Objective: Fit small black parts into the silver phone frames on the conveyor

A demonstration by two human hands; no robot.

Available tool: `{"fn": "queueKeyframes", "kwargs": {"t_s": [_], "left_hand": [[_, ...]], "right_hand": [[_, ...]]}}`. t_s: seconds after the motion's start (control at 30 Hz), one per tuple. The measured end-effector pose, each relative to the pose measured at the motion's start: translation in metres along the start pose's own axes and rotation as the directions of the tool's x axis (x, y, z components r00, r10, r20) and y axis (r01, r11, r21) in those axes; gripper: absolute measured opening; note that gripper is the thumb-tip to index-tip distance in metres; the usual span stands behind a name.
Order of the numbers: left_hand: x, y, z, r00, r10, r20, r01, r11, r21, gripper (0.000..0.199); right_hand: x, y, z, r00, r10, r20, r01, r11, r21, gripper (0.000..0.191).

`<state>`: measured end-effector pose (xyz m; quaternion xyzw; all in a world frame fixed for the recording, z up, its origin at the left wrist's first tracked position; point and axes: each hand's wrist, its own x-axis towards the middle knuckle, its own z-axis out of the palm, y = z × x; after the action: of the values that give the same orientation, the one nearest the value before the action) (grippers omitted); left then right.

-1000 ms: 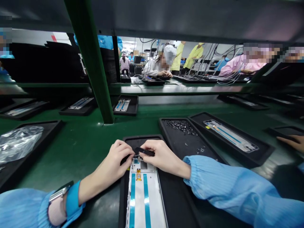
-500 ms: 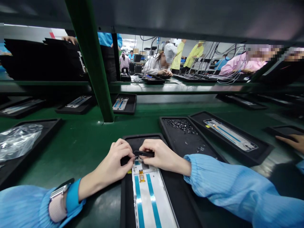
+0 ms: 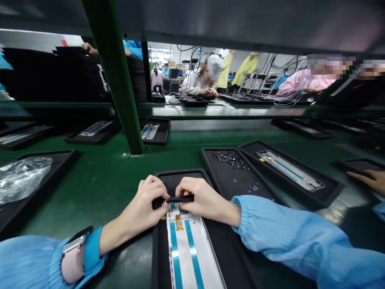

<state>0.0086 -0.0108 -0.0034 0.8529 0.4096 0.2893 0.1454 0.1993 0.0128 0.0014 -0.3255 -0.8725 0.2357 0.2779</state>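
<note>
A silver phone frame [image 3: 186,253] with two blue adhesive strips and an orange flex cable [image 3: 179,223] lies in a black foam tray [image 3: 164,174]. At its far end my right hand [image 3: 197,197] is closed around a thin black tool [image 3: 179,198], perhaps tweezers, whose tip points left over the frame's top edge. My left hand [image 3: 152,198] pinches at the frame's top left corner, thumb and forefinger meeting beside the tool's tip. Whatever lies between those fingertips is too small to make out. A yellow tab [image 3: 164,217] shows just below the left thumb.
Right of the frame, a tray [image 3: 222,176] holds many small dark parts [image 3: 230,159]. Beyond it another tray carries a phone frame [image 3: 290,170]. A plastic bag [image 3: 24,178] lies in a left tray. A green post [image 3: 116,76] rises ahead. Another person's hand [image 3: 368,180] is at far right.
The black tool has tilted and shifted slightly left and nearer, its tip now over the frame's top edge by my left fingertips. Both hands stay nearly in place.
</note>
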Motion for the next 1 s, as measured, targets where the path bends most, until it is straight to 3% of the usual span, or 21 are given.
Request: {"fn": "queueKeyframes", "kwargs": {"t_s": [0.27, 0.5, 0.6, 0.77, 1.0], "left_hand": [[0.000, 0.003, -0.001, 0.999, 0.043, -0.003, -0.043, 0.997, 0.060, 0.013], [0.001, 0.003, -0.003, 0.990, 0.142, 0.020, -0.143, 0.985, 0.093, 0.016], [0.003, 0.004, -0.006, 0.983, 0.173, 0.060, -0.179, 0.976, 0.120, 0.015], [0.006, 0.007, -0.010, 0.973, 0.198, 0.119, -0.215, 0.964, 0.155, 0.016], [0.012, 0.019, -0.013, 0.932, 0.262, 0.251, -0.337, 0.880, 0.334, 0.020]], "right_hand": [[-0.004, 0.000, 0.004, 0.999, -0.032, 0.010, 0.032, 0.998, -0.058, 0.012], [0.006, -0.004, -0.007, 0.995, -0.030, 0.092, 0.034, 0.998, -0.044, 0.008], [0.012, -0.001, -0.013, 0.988, 0.078, 0.133, -0.089, 0.993, 0.083, 0.006], [0.014, 0.009, -0.015, 0.912, 0.305, 0.274, -0.380, 0.882, 0.280, 0.012], [0.019, 0.002, -0.010, 0.881, 0.381, 0.282, -0.451, 0.855, 0.254, 0.007]]}}
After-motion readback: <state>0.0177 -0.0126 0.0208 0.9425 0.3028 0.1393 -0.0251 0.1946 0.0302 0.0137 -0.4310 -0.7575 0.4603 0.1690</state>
